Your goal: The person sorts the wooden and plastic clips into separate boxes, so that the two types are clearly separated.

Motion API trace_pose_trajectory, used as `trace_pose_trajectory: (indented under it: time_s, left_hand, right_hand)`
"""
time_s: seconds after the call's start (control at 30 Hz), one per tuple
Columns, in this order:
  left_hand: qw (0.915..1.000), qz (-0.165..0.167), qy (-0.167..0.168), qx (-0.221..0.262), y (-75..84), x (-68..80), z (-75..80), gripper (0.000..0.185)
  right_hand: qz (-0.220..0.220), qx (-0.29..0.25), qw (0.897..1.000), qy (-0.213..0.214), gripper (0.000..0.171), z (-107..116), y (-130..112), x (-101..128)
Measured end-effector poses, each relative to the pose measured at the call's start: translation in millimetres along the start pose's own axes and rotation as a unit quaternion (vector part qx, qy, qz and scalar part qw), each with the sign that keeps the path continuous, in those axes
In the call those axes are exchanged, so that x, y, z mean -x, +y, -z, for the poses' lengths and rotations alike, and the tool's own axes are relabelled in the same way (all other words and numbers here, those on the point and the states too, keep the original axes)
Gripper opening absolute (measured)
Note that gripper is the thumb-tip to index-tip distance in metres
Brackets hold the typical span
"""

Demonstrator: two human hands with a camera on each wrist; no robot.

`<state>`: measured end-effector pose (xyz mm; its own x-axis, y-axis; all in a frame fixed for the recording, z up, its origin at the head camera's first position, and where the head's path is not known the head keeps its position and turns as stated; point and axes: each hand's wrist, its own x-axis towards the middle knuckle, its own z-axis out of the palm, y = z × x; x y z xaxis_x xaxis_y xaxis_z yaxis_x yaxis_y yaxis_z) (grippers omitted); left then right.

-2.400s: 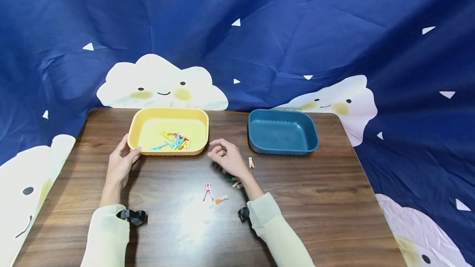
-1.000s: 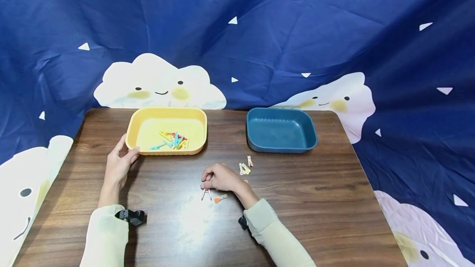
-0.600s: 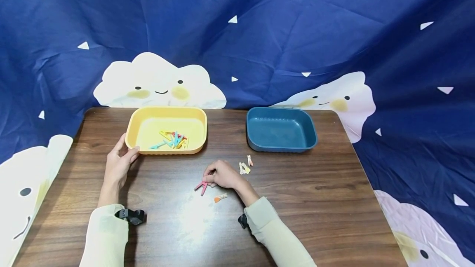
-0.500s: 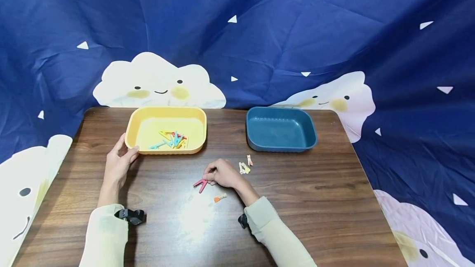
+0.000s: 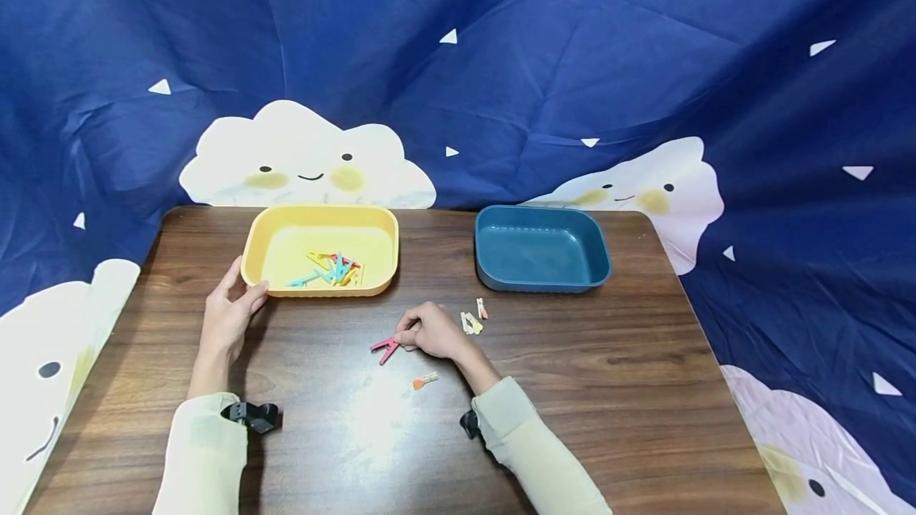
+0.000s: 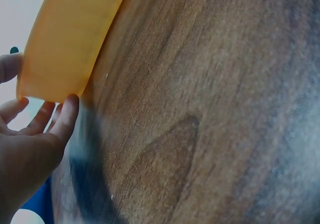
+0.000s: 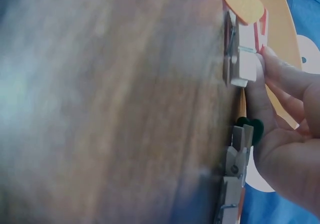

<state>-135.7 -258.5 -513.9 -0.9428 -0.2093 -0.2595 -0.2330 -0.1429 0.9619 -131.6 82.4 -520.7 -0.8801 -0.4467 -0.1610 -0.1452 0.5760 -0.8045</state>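
Observation:
My left hand point(image 5: 226, 323) holds the front left corner of the yellow bin point(image 5: 322, 291), its thumb on the front wall and the other fingers at the left side. Several red, yellow and blue clothespins point(image 5: 338, 267) lie inside the bin. Between thumb and index finger, my right hand point(image 5: 435, 334) pinches a red clothespin point(image 5: 386, 349) above the table's middle. A small wooden clothespin with an orange heart point(image 5: 425, 381) lies just below it. In the right wrist view, a green heart clothespin point(image 7: 252, 130) appears beside the hand.
A blue bin point(image 5: 542, 289) with nothing in it stands at the back right. Several small wooden clothespins point(image 5: 472, 323) lie on the wooden table point(image 5: 608, 388) between it and my right hand. A blue cloud-print cloth point(image 5: 501, 62) hangs behind the table.
My right hand came from beside the yellow bin down to the red clothespin, took hold of it and has lifted it slightly up and left. My left hand stays at the bin.

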Motion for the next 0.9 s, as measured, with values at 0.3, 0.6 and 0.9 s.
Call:
trace_pose_trajectory:
  time_s: [0.3,0.6,0.9]
  left_hand:
    - [0.9999,-0.002,-0.002,0.013,0.6,-0.3,0.2,0.077]
    - [1.0000,0.005,-0.002,0.008,0.9,-0.3,-0.1,0.078]
    - [0.9999,0.004,-0.003,0.015,0.2,-0.7,0.3,0.078]
  right_hand:
    - [-0.011,-0.045,0.998,0.039,0.008,5,-2,-2]
    - [-0.013,-0.100,0.993,0.067,0.005,17,-7,-7]
    - [0.001,-0.104,0.992,0.077,0.005,27,-11,-14]
